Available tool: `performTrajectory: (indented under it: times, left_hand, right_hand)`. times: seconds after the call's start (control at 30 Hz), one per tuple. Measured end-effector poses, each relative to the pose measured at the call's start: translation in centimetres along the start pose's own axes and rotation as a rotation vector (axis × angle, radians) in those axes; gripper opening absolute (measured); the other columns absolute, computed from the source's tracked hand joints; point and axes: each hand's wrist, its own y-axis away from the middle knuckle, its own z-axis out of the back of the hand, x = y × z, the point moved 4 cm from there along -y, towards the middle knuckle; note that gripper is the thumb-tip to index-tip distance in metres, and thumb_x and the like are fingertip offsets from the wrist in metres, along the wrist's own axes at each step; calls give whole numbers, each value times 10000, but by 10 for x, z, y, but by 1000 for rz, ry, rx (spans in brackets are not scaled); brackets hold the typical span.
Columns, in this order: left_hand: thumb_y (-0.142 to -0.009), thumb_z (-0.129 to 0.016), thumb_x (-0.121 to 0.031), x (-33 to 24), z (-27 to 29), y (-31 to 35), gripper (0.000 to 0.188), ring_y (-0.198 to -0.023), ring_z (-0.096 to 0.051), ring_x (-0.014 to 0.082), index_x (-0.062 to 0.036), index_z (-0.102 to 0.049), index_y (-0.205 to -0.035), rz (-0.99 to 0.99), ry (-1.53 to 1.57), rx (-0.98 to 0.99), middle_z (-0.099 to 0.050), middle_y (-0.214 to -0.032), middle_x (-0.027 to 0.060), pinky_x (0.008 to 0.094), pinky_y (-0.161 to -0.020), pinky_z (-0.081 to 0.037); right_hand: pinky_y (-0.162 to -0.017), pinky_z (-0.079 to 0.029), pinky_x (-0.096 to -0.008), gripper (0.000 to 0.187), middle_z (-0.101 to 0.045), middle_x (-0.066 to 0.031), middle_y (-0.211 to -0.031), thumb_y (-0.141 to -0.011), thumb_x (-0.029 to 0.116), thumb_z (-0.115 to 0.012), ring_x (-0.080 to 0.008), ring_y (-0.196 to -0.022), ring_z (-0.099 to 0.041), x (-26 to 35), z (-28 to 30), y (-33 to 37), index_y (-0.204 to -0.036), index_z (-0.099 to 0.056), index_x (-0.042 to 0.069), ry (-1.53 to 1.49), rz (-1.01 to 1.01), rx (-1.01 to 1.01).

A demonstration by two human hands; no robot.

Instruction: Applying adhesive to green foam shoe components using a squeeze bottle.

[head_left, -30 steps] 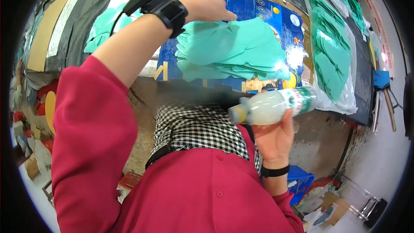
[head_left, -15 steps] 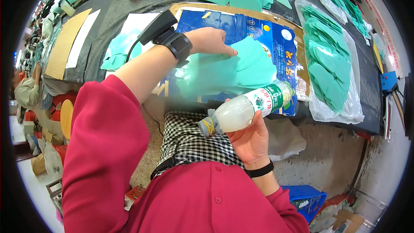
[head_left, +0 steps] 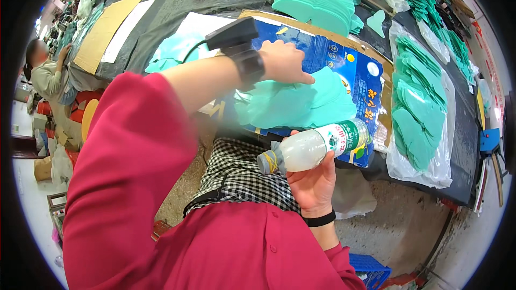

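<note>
Centrally, the green sheets (head_left: 306,102) lie lengthwise left-to-right on blue cardboard (head_left: 321,48), just nearer the worker than the left hand (head_left: 284,63), its fingers part-curled, any grip unclear, while the right hand's (head_left: 312,188) fingers wrap a bottle (head_left: 309,149), neck leftward.

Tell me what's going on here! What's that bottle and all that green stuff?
Someone in a dark pink shirt is working at a table. Their right hand holds a plastic bottle sideways, neck to the left. Their left hand is over a pile of thin green pieces on a blue board; I can't tell whether it touches them. More green pieces lie on clear plastic to the right.
</note>
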Motion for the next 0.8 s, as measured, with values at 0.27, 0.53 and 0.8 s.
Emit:
performTrajectory:
  times: [0.27, 0.53, 0.8]
  left_hand:
    - [-747, -835, -529, -2, 14, 60, 942, -1222, -577, 425, -81, -515, -1512, -369, 63, 127, -584, -1344, 250, 473, -1057, -471]
    - [-767, -678, -201, -11, 30, 38, 380, -974, -721, 345, -101, -687, -1133, -254, -135, -191, -745, -970, 146, 483, -839, -522]
    - [-761, -688, -211, 27, 43, 4, 365, -907, -717, 377, -58, -674, -1091, -268, 46, -237, -732, -948, 186, 479, -781, -549]
  right_hand:
    - [-1147, -451, -562, 987, -523, -213, -1527, -884, 536, -802, -420, -1398, -523, 23, -19, -12, -1647, -281, 187, 25, -11, 153]
    - [-1136, -475, -537, 1188, -534, -218, -1501, -832, 587, -842, -401, -1357, -560, 56, -33, -30, -1686, -145, 145, -44, 100, 317]
    - [-1099, -518, -526, 1276, -612, -226, -1410, -763, 572, -894, -427, -1293, -607, 17, 1, 9, -1685, -156, 90, 141, 59, -11]
